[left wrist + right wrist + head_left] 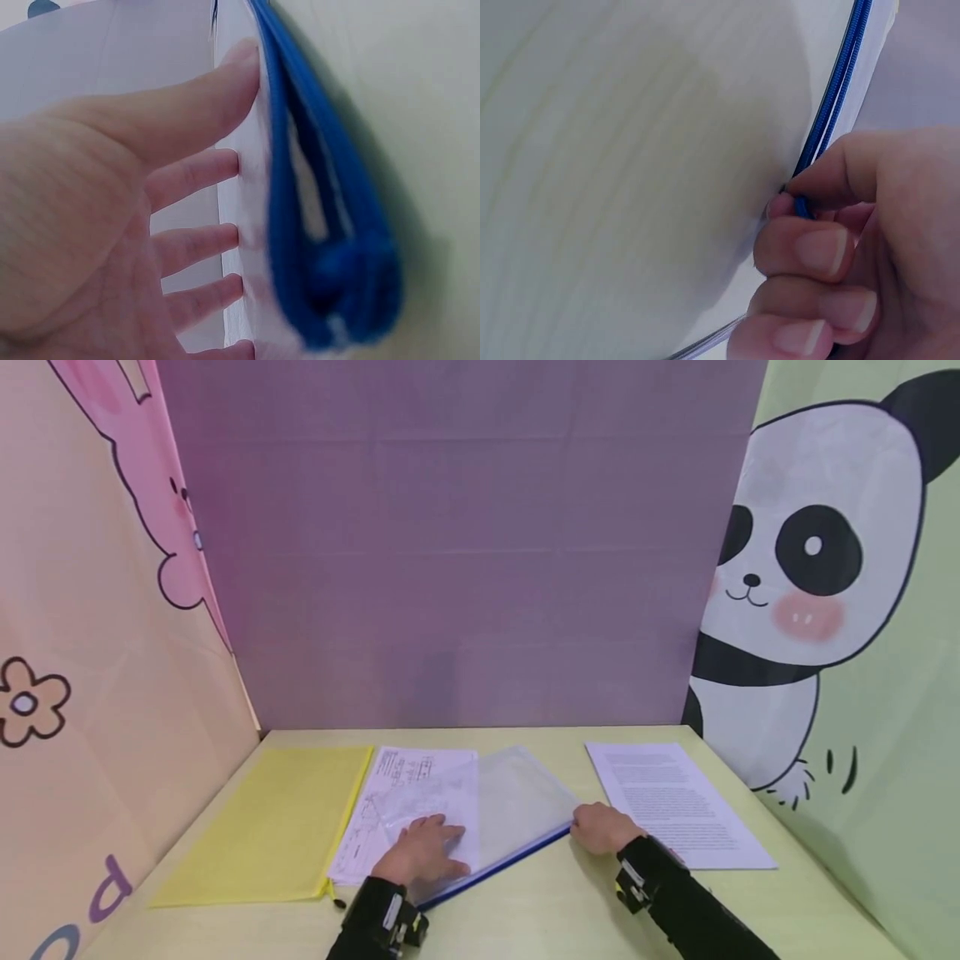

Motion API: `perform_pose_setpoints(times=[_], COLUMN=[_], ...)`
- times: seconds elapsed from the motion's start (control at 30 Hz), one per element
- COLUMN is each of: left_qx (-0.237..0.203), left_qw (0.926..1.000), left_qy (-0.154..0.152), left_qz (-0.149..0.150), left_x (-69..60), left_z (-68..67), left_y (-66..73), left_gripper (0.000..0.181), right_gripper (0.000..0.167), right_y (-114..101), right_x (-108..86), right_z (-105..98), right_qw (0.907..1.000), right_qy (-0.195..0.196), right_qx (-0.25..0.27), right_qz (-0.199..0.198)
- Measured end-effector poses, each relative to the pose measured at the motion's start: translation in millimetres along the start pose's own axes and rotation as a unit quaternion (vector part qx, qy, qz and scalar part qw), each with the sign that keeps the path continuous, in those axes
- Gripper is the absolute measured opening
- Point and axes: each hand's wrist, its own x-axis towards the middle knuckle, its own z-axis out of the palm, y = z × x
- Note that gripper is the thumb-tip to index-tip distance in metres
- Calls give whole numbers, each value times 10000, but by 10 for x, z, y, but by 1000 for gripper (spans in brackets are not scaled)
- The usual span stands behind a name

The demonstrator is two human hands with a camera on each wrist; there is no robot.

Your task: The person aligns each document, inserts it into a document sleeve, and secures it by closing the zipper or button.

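A clear pouch with a blue zipper edge lies at an angle, its left part over a printed sheet. My left hand rests on the pouch with fingers spread; in the left wrist view the fingertips of that hand touch it beside the blue zipper. At the zipper's right end, my right hand pinches a small blue piece. The right wrist view shows thumb and index finger of this hand on it, other fingers curled, with the blue zipper running upward.
On the left lies a yellow zip pouch with its pull near the front corner. A sheet of printed text lies at the right of the pale wooden table. A purple panel stands behind, with patterned cloth walls on both sides.
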Motion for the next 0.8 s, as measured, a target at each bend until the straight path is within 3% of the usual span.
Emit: perform_pose_setpoints(times=[0.8], left_qx=[2], left_qw=[9999], left_qy=[-106], left_qz=[-85], left_x=[31], left_z=[-4], left_y=[-16], left_gripper=[63], right_gripper=[15], right_y=[262], right_x=[54], right_z=[-5], right_qw=[9985], right_qy=[234], right_qx=[-43], right_qz=[500])
